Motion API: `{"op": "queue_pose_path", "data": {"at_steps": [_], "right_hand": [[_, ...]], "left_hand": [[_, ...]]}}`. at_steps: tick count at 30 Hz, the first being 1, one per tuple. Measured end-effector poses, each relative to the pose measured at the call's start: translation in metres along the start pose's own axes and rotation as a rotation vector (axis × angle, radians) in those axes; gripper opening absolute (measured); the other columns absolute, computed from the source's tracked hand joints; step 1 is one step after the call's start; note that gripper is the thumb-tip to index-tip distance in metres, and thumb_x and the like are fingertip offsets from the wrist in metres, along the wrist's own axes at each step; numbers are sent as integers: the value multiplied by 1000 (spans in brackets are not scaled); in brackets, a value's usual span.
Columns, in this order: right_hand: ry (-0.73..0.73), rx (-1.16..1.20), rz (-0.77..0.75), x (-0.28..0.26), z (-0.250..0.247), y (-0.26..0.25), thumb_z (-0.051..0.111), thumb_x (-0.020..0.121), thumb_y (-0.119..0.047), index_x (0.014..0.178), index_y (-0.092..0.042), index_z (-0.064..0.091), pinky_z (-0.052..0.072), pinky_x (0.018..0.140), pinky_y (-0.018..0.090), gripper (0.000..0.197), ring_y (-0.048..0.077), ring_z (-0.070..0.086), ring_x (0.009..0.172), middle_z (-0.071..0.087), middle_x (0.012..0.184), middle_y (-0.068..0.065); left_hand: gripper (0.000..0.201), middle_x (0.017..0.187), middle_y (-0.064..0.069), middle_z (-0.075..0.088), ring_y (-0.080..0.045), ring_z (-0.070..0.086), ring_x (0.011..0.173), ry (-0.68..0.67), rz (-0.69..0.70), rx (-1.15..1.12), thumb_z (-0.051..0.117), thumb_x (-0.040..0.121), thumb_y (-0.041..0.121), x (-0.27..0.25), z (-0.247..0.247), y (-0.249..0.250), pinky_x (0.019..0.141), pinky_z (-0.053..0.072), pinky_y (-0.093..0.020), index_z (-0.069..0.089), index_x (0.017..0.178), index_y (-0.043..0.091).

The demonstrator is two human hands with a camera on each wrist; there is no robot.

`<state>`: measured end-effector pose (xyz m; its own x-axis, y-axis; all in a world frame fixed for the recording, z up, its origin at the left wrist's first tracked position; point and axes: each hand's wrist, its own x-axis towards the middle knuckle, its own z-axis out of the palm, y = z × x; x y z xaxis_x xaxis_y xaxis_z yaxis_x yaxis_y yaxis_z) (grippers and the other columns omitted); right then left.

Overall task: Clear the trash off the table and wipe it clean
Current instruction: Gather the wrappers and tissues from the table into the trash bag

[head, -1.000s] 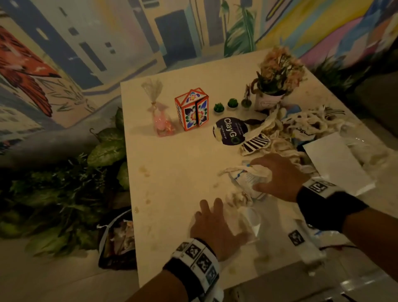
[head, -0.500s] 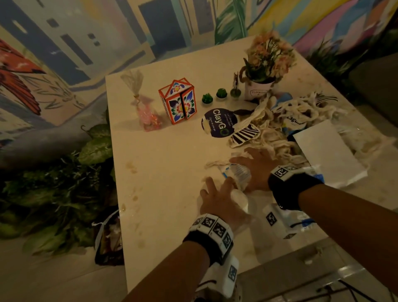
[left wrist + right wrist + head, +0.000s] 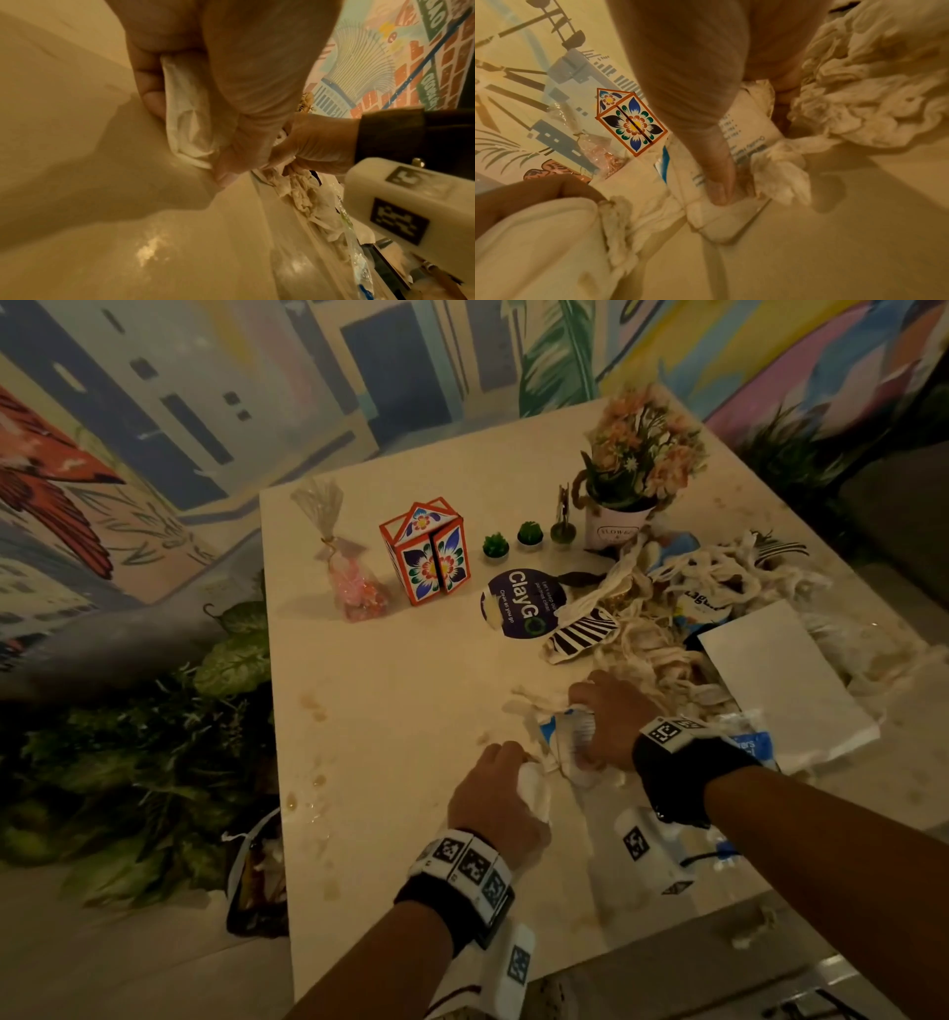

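Observation:
A pale stained table (image 3: 390, 690) carries a heap of crumpled tissues (image 3: 683, 634) and wrappers on its right side. My left hand (image 3: 506, 780) is curled round a wad of white tissue (image 3: 189, 119) near the table's middle front. Just to its right, my right hand (image 3: 601, 716) grips a white and blue plastic wrapper (image 3: 746, 125) bunched with tissue (image 3: 780, 170), its thumb pressing down on it. A trash bag (image 3: 257, 870) stands open on the floor left of the table.
At the back stand a cellophane candy bag (image 3: 354, 588), a floral box (image 3: 429, 552), small cactus pots (image 3: 495, 545), a flower pot (image 3: 624, 505) and a dark ClayGo sign (image 3: 524, 603). A white sheet (image 3: 780, 675) lies right. Brown spills (image 3: 313, 706) mark the left side. Plants (image 3: 154, 762) crowd the floor.
My left hand went from lying flat on the table to curling round a tissue wad. The right hand has bunched the wrapper tighter. The head view shifted.

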<state>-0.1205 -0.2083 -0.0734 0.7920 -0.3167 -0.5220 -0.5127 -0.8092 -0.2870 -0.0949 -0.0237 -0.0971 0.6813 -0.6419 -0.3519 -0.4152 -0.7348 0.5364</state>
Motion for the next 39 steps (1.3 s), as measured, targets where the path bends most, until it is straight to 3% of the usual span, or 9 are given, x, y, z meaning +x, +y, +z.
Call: {"op": "queue_pose_path", "data": {"at_steps": [4, 8, 13, 16, 19, 24, 27, 35, 39], "right_hand": [[24, 91, 21, -4, 0, -1, 77, 64, -19, 99, -26, 45, 39, 72, 31, 47, 30, 55, 102, 56, 108, 5], [33, 118, 49, -9, 1, -6, 75, 63, -17, 120, -33, 34, 51, 82, 42, 73, 30, 58, 95, 57, 102, 4], [-10, 93, 57, -8, -3, -6, 76, 65, -20, 126, -23, 44, 42, 82, 30, 69, 30, 54, 113, 55, 126, 9], [20, 68, 66, -10, -2, -6, 75, 70, -25, 130, -18, 48, 40, 91, 27, 66, 27, 48, 124, 50, 136, 8], [26, 50, 71, -12, -3, -6, 74, 75, -25, 133, -16, 48, 36, 103, 30, 65, 24, 43, 130, 46, 140, 7], [8, 102, 98, -20, -9, 0, 70, 80, -25, 136, -16, 47, 35, 104, 29, 61, 23, 42, 131, 45, 143, 6], [40, 194, 127, -31, -21, 10, 68, 83, -28, 139, -14, 42, 31, 107, 29, 63, 24, 39, 134, 41, 147, 7], [244, 446, 158, -60, -62, 32, 74, 79, -23, 126, -10, 56, 37, 83, 27, 52, 27, 56, 106, 61, 121, 12], [319, 638, 108, -71, -81, 26, 75, 78, -17, 101, -17, 63, 43, 78, 29, 26, 21, 61, 87, 67, 95, 4]], "left_hand": [[55, 98, 4, 59, -24, 59, 89, 32, -50, -34, 78, 58, 34, 0, -13, -8, 70, 49, -31, 43, 100, 27], [61, 92, 2, 59, -27, 60, 86, 45, -115, -53, 83, 55, 31, 16, -32, -13, 66, 47, -30, 42, 100, 24], [75, 106, -4, 56, -30, 59, 93, -13, -162, -26, 85, 49, 25, 34, -40, -16, 68, 45, -32, 40, 109, 23], [90, 111, -1, 36, -34, 55, 96, -76, -169, 21, 85, 48, 27, 37, -42, -13, 74, 51, -38, 35, 122, 33], [79, 111, -1, 27, -34, 54, 92, -115, -112, 125, 86, 51, 29, 41, -43, -3, 72, 49, -35, 43, 117, 29], [56, 113, -6, 57, -29, 58, 103, -102, -98, 146, 82, 62, 25, 43, -41, 2, 78, 45, -32, 51, 107, 17], [57, 102, -5, 64, -28, 60, 89, -95, -122, 82, 84, 57, 27, 42, -39, -4, 68, 46, -30, 49, 101, 20], [51, 78, 7, 56, -17, 52, 75, 127, -171, -233, 88, 53, 22, 26, -65, -17, 48, 33, -16, 57, 93, 18], [47, 78, -3, 65, -22, 59, 72, 266, -109, -424, 91, 46, 20, 14, -106, -16, 56, 46, -24, 58, 79, 18]]}}
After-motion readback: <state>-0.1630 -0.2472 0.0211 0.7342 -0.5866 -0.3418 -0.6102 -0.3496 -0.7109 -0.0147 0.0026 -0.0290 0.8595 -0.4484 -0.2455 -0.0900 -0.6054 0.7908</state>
